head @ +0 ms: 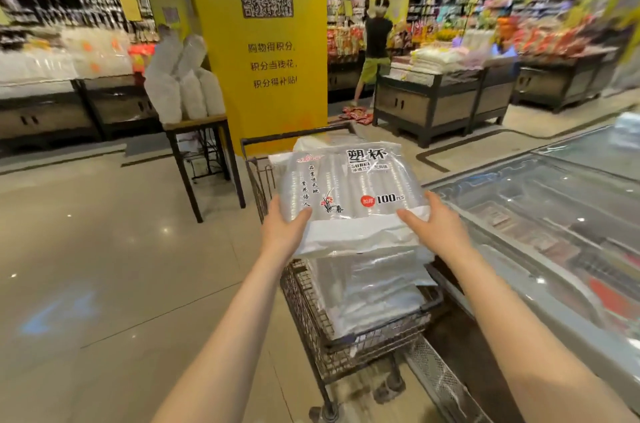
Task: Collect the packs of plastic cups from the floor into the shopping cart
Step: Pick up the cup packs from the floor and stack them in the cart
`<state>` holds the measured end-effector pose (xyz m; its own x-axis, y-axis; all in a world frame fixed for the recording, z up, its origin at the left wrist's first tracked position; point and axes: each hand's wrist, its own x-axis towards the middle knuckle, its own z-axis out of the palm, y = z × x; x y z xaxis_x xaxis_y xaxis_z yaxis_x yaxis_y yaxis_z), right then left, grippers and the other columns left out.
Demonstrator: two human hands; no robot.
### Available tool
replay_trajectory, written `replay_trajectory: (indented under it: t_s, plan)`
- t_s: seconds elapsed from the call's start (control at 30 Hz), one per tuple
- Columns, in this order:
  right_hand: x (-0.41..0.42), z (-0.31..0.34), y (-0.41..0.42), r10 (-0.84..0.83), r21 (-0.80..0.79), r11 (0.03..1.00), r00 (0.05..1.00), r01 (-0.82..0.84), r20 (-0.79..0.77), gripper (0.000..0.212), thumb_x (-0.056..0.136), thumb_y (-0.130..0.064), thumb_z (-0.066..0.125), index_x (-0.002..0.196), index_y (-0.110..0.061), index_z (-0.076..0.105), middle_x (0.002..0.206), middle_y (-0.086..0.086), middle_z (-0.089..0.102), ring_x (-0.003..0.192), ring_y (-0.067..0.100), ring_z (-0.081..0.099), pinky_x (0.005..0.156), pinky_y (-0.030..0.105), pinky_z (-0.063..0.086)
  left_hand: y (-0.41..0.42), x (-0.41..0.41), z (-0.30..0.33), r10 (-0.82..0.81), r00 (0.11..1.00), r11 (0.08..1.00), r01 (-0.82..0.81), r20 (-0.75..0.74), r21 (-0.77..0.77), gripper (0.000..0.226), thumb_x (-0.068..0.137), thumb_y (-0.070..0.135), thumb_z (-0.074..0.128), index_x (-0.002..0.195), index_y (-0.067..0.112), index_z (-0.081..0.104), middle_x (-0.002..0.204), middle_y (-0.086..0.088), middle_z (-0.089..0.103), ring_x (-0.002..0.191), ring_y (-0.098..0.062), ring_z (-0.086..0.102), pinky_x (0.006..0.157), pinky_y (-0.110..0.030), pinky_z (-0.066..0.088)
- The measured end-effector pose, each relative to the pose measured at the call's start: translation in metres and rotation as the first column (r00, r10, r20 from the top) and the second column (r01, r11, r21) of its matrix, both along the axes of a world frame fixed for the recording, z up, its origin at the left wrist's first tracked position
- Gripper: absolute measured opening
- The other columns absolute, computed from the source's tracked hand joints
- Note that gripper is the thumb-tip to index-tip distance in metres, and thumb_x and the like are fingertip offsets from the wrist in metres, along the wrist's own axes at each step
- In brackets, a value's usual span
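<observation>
A clear pack of plastic cups (pixel 349 190) with black Chinese print and a "100 pcs" label lies flat above the shopping cart (pixel 346 350). My left hand (pixel 282 228) grips its near left corner and my right hand (pixel 434 225) grips its near right corner. The dark wire cart stands straight ahead of me, its basket filled with several more clear packs (pixel 367 294) stacked under the one I hold. The held pack rests on or just over that stack; I cannot tell which.
A glass-topped chest freezer (pixel 540 221) runs along the right of the cart. A small table (pixel 197 126) with white bags stands ahead left, beside a yellow pillar (pixel 270 76). A person (pixel 375 48) stands by display stands (pixel 433 100) further back. Tiled floor (pixel 104 249) spreads left.
</observation>
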<state>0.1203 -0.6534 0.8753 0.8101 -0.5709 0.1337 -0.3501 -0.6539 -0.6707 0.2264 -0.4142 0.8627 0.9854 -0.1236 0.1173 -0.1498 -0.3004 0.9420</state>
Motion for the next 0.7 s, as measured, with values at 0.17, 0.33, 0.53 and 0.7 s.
replay_trajectory:
  t_s: [0.17,0.33,0.53,0.7]
  plan:
    - [0.054,0.009,-0.045,-0.028,-0.003,1.0,1.0,0.028,0.01,0.065,0.084,-0.055,0.061,0.135,-0.019,0.043,0.129,0.009,0.056,0.114,0.03,0.055,0.09,0.046,0.048,-0.051,0.061,0.001,-0.051,0.998,0.999,0.051,-0.025,0.019,0.079,0.09,0.041,0.061,0.152,0.016,0.018,0.156,-0.003,0.027,0.141,-0.024,0.03,0.114,-0.041,0.027]
    - [0.109,0.017,-0.095,0.009,-0.047,0.999,1.0,-0.01,-0.013,0.062,0.087,-0.049,0.061,0.135,-0.015,0.043,0.129,0.009,0.057,0.115,0.03,0.054,0.089,0.04,0.043,-0.1,0.103,-0.005,-0.024,0.998,1.0,0.023,-0.056,-0.011,0.081,0.09,0.043,0.06,0.152,0.017,0.016,0.158,-0.003,0.021,0.142,-0.025,0.026,0.113,-0.041,0.025]
    - [0.159,0.005,-0.146,-0.012,-0.167,0.986,0.99,-0.012,-0.144,0.074,0.087,-0.064,0.049,0.143,-0.018,0.035,0.136,0.01,0.053,0.119,0.032,0.053,0.091,0.043,0.045,-0.144,0.129,-0.011,0.007,0.995,1.0,-0.005,-0.095,0.022,0.067,0.094,0.037,0.055,0.15,0.018,0.022,0.149,-0.005,0.038,0.134,-0.025,0.039,0.1,-0.03,0.032]
    - [0.176,-0.004,-0.159,0.004,-0.225,0.973,0.975,-0.055,-0.224,0.069,0.089,-0.061,0.046,0.14,-0.015,0.04,0.136,0.014,0.05,0.122,0.034,0.049,0.097,0.045,0.044,-0.148,0.137,-0.013,0.023,0.992,0.994,-0.009,-0.121,0.11,0.064,0.094,0.04,0.053,0.147,0.015,0.029,0.145,-0.008,0.043,0.129,-0.026,0.044,0.1,-0.033,0.036]
